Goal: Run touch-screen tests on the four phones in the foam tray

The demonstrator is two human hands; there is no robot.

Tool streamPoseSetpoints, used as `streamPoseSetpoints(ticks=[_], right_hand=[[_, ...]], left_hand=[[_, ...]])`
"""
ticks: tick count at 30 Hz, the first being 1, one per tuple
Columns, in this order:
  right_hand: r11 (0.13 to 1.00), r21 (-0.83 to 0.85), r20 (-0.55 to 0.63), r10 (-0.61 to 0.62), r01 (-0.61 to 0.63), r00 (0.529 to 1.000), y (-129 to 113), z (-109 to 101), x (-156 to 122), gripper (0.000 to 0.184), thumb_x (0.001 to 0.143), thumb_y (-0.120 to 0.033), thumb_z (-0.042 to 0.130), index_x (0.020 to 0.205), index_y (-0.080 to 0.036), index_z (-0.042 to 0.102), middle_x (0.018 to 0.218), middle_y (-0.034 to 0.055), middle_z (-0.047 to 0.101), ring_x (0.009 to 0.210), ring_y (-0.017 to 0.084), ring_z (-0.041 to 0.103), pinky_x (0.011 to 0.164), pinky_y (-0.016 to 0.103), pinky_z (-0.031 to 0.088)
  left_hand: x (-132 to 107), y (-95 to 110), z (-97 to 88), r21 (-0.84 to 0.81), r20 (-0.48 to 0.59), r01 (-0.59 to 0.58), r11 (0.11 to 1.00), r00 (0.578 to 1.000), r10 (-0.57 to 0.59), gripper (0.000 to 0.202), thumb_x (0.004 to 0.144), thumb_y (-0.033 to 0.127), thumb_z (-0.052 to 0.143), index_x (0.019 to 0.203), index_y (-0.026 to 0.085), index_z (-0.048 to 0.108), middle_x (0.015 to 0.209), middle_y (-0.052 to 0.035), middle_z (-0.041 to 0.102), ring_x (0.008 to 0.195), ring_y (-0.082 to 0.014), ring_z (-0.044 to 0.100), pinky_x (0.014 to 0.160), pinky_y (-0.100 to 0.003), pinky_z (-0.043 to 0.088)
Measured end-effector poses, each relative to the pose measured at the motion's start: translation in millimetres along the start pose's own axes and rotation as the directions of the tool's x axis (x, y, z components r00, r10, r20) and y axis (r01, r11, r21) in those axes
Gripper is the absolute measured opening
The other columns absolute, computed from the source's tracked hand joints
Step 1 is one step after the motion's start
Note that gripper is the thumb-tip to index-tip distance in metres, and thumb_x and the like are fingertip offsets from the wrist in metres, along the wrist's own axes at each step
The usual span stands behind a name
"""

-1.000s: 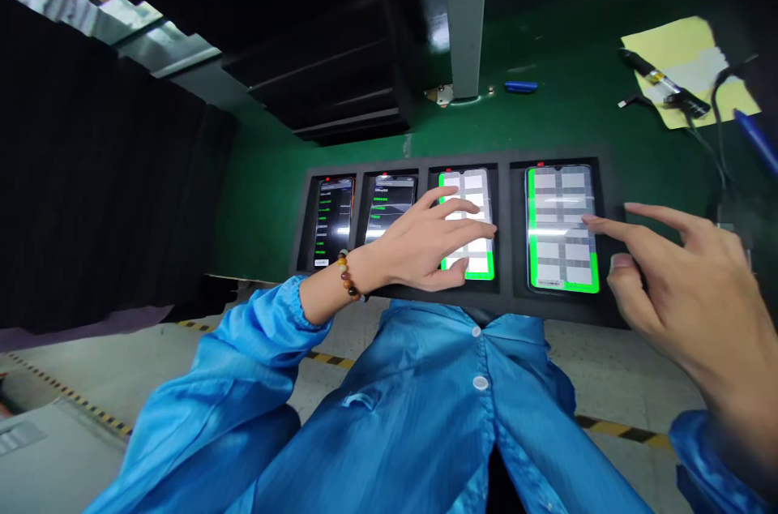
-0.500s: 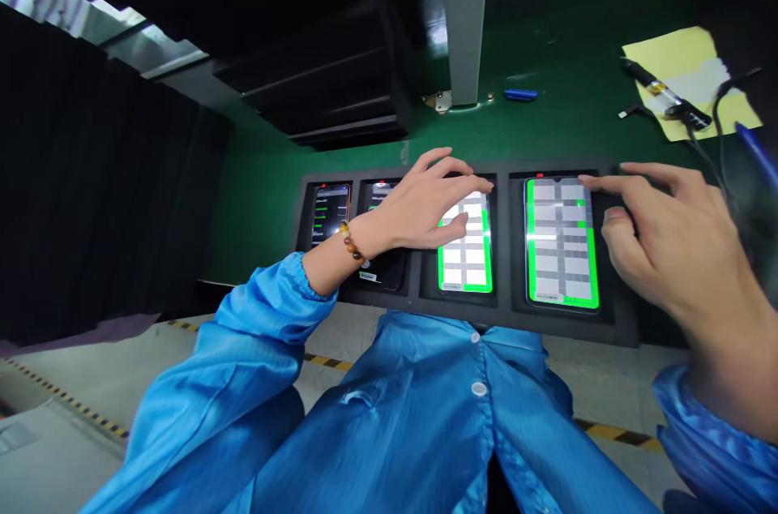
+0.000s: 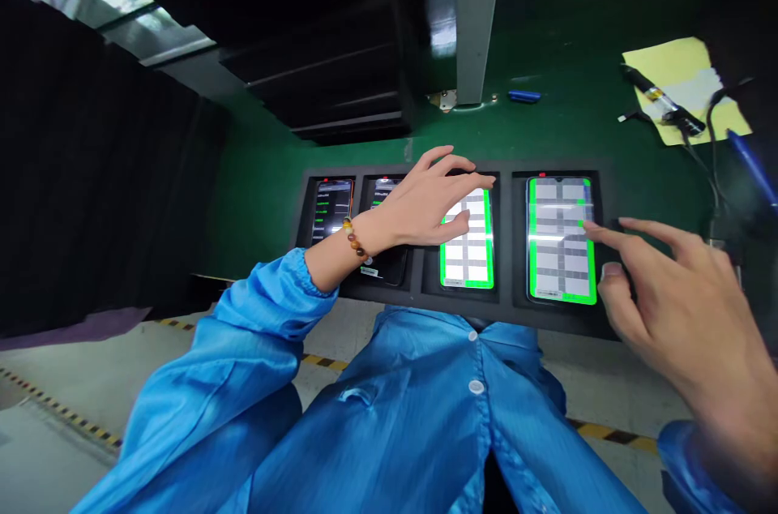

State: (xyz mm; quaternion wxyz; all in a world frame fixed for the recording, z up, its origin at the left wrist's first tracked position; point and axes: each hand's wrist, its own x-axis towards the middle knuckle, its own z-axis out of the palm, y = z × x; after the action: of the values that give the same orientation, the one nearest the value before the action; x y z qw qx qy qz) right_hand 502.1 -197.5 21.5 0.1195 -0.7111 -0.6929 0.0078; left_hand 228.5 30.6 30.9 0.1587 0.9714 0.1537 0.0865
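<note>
Several smartphones lie face up in the slots of a black tray (image 3: 428,271). My right hand (image 3: 681,287) is at the rightmost phone (image 3: 560,254), its index fingertip on the screen's right edge by the green border; the fingers are apart and hold nothing. Over the upper part of the neighbouring phone (image 3: 467,263) my left hand (image 3: 425,202) hovers with spread fingers, also holding nothing. Both of these phones show white and grey blocks edged in green. Beneath my left wrist a dark phone (image 3: 384,269) is partly covered. The leftmost phone (image 3: 333,202) displays a dark list with green text.
A blue pen cap (image 3: 523,96) lies on the green table (image 3: 261,190) behind the tray. At the right are yellow paper (image 3: 662,56), a black pen-like tool with cables (image 3: 684,121) and a blue pen (image 3: 754,165). A metal post (image 3: 477,19) and dark curtains (image 3: 109,173) stand around.
My right index finger has moved down from the top right corner of the rightmost phone along its right edge. My left hand stays in place. The view has shifted slightly.
</note>
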Motion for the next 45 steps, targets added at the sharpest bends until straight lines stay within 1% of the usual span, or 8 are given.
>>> streamPoseSetpoints(ticks=[4, 13, 17, 23, 27, 31, 35, 45], right_hand=[[1.0, 0.005, -0.017, 0.015, -0.015, 1.0, -4, -1, 1, 0.051, 0.112, -0.039, 0.031, 0.138, -0.019, 0.071, 0.125, 0.0144, 0.076, 0.142, 0.038, 0.062, 0.099, 0.062, 0.056], [0.997, 0.033, -0.035, 0.067, -0.066, 0.997, 10, 13, 62, 0.056, 0.111, -0.041, 0.028, 0.135, -0.015, 0.07, 0.13, 0.0159, 0.075, 0.147, 0.037, 0.056, 0.108, 0.062, 0.053], [0.999, 0.046, -0.024, 0.015, -0.014, 1.0, 1, 17, 70, 0.056, 0.111, -0.042, 0.03, 0.139, -0.016, 0.07, 0.135, 0.0169, 0.072, 0.146, 0.035, 0.057, 0.107, 0.058, 0.051], [0.986, 0.082, -0.023, -0.144, 0.145, 0.989, -20, 26, 82, 0.048, 0.11, -0.035, 0.036, 0.137, -0.014, 0.071, 0.132, 0.0192, 0.073, 0.145, 0.034, 0.058, 0.106, 0.052, 0.048], [0.983, 0.098, -0.008, -0.153, 0.153, 0.988, -18, 26, 79, 0.049, 0.11, -0.035, 0.036, 0.14, -0.016, 0.07, 0.134, 0.0189, 0.072, 0.147, 0.034, 0.058, 0.107, 0.052, 0.049], [0.995, 0.088, -0.009, -0.049, 0.05, 0.999, 0, 21, 68, 0.056, 0.112, -0.042, 0.029, 0.142, -0.018, 0.07, 0.14, 0.0201, 0.069, 0.149, 0.034, 0.056, 0.11, 0.056, 0.05], [0.997, 0.077, -0.024, 0.022, -0.02, 0.999, 15, 19, 64, 0.056, 0.112, -0.044, 0.028, 0.14, -0.021, 0.07, 0.138, 0.0138, 0.072, 0.15, 0.035, 0.055, 0.111, 0.061, 0.051], [0.994, 0.106, -0.036, -0.031, 0.034, 0.999, 11, 23, 61, 0.061, 0.112, -0.048, 0.026, 0.14, -0.018, 0.072, 0.135, 0.0185, 0.071, 0.146, 0.036, 0.058, 0.105, 0.061, 0.053]], left_hand=[[0, 1, -0.1, 0.011, -0.006, 0.005, 1.0, 1.0, -0.005, 0.051, 0.098, 0.029, 0.053, 0.148, 0.021, 0.061, 0.136, -0.0094, 0.079, 0.143, -0.0327, 0.061, 0.138, -0.063, 0.027], [-8, 1, 2.2, 0.073, -0.056, 0.064, 0.995, 0.997, -0.06, 0.045, 0.1, 0.029, 0.053, 0.144, 0.021, 0.063, 0.135, -0.0086, 0.079, 0.142, -0.0312, 0.061, 0.138, -0.061, 0.026], [-21, 4, -2.8, 0.124, -0.075, 0.1, 0.987, 0.993, -0.092, 0.042, 0.1, 0.027, 0.053, 0.14, 0.021, 0.065, 0.135, -0.0088, 0.08, 0.141, -0.0316, 0.062, 0.139, -0.06, 0.024], [-42, 10, -4.5, 0.229, -0.107, 0.188, 0.955, 0.98, -0.168, 0.042, 0.101, 0.023, 0.051, 0.14, 0.02, 0.066, 0.131, -0.0073, 0.081, 0.142, -0.0319, 0.063, 0.14, -0.061, 0.024], [-46, 10, -3.7, 0.277, -0.117, 0.211, 0.937, 0.976, -0.185, 0.042, 0.101, 0.023, 0.049, 0.139, 0.02, 0.068, 0.127, -0.0076, 0.082, 0.14, -0.032, 0.064, 0.138, -0.061, 0.028], [-45, 7, -3.7, 0.271, -0.134, 0.21, 0.939, 0.975, -0.179, 0.042, 0.1, 0.023, 0.05, 0.137, 0.019, 0.07, 0.126, -0.0075, 0.082, 0.137, -0.0325, 0.065, 0.137, -0.061, 0.03], [-43, 6, -3.5, 0.253, -0.135, 0.21, 0.945, 0.974, -0.18, 0.04, 0.1, 0.023, 0.051, 0.134, 0.02, 0.07, 0.125, -0.0078, 0.082, 0.136, -0.0324, 0.066, 0.137, -0.061, 0.03], [-34, 3, 2.6, 0.213, -0.118, 0.11, 0.971, 0.989, -0.086, 0.04, 0.101, 0.027, 0.052, 0.137, 0.018, 0.067, 0.133, -0.0103, 0.079, 0.137, -0.0294, 0.065, 0.136, -0.056, 0.032]])
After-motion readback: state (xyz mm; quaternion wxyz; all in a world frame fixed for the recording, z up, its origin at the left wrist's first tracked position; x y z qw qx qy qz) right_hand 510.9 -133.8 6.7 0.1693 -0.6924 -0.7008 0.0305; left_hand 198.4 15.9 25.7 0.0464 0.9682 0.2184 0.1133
